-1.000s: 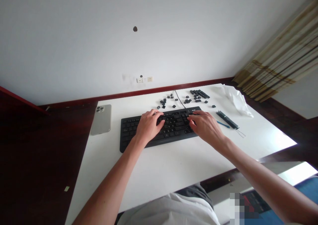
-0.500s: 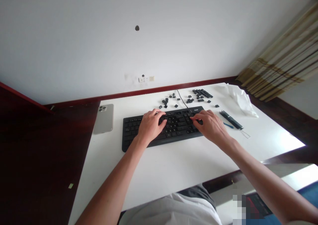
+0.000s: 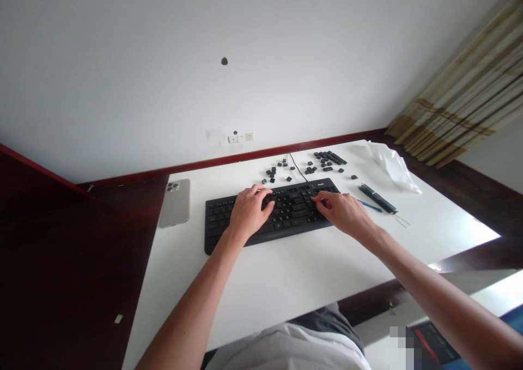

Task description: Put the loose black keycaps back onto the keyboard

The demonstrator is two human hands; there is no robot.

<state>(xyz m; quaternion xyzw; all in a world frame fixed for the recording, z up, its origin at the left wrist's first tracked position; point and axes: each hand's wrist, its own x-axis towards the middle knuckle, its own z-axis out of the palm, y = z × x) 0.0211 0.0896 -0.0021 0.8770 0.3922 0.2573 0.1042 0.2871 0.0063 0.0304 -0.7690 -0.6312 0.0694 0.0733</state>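
A black keyboard [image 3: 220,223] lies on the white desk [image 3: 286,283], its cable running back toward the wall. My left hand [image 3: 248,213] rests on the middle keys with the fingers bent and spread, holding nothing. My right hand [image 3: 342,212] is over the keyboard's right part. Its fingertips are drawn together and pressed down on the keys, and whatever is between them is hidden. Several loose black keycaps [image 3: 327,160] lie scattered behind the keyboard, with a smaller cluster of keycaps [image 3: 272,172] to the left of the cable.
A phone [image 3: 175,202] lies face down at the desk's left edge, half over the dark wood. A black tool [image 3: 378,198] and a blue stick [image 3: 370,205] lie right of the keyboard. Crumpled white plastic [image 3: 392,164] sits at the back right, with a curtain [image 3: 461,108] beyond it.
The view has shifted slightly. My right hand's fingertips have drawn closer together over the right keys. My left hand stays on the middle keys.
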